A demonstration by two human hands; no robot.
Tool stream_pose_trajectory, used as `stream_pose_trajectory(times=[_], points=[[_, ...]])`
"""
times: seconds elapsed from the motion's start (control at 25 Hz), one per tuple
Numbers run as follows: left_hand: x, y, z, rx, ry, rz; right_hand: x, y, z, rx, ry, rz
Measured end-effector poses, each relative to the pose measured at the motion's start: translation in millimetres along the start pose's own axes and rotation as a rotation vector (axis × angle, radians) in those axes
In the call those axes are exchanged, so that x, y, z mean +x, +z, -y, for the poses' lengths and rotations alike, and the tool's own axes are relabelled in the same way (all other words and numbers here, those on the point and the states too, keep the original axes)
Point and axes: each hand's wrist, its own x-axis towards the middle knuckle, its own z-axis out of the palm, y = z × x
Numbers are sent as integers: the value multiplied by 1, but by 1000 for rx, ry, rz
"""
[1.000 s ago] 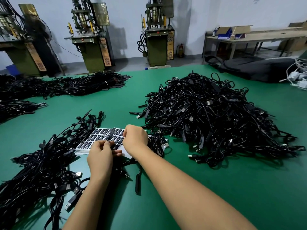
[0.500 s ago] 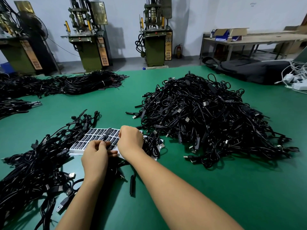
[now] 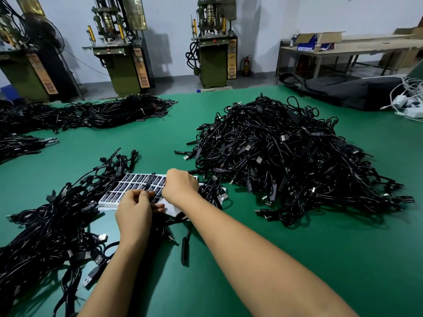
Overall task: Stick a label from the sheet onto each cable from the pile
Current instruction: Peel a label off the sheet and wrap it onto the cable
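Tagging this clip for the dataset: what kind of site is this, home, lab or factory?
Most likely a factory floor, at a cable assembly bench. Signs: three upright green machines along the back wall, a large heap of black USB cables on a green worktable, and a sheet of labels under the hands.

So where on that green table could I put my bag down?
Bare table shows right of the right arm, below the big pile. More lies between that pile and the far bundles. It is crowded around the label sheet and both hands, and at the left heap.
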Motion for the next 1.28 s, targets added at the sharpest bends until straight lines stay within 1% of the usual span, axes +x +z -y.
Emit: stream_pose_trajectory(times=[0.16, 0.28, 0.48, 0.56, 0.68, 0.8, 0.92, 1.0, 1.08, 1.12, 1.2, 1.28], points=[[0, -1, 0, 9, -2, 7, 5, -7, 2, -13, -18, 113], [1, 0, 0, 5, -1, 2, 6, -8, 1, -41, -33, 129], [1, 0, 0, -17, -3, 8, 5, -6, 0, -7, -56, 90], [0, 0, -2, -26, 1, 16, 4, -6, -2, 63, -57, 51], [-3, -1, -5, -104, 22, 48, -1, -5, -6, 194, -88, -28], [-4, -1, -10, -150, 88, 100, -8, -11, -17, 417, -114, -147], [-5, 4, -14, -164, 90, 173, -17, -27, -41, 667, -56, -233], [-6, 8, -15, -172, 66, 202, -24, -37, -60, 947, 18, -217], [-8, 11, -17, -223, 40, 227, -33, -46, -76, 1275, 90, -177], [-9, 12, -18, -256, 23, 250, -37, -49, -82, 1394, 107, -171], [-12, 14, -19, -286, 5, 300, -44, -50, -92, 1533, 103, -169], [-16, 17, -19, -239, 50, 348, -51, -46, -99, 1560, 66, -164]])
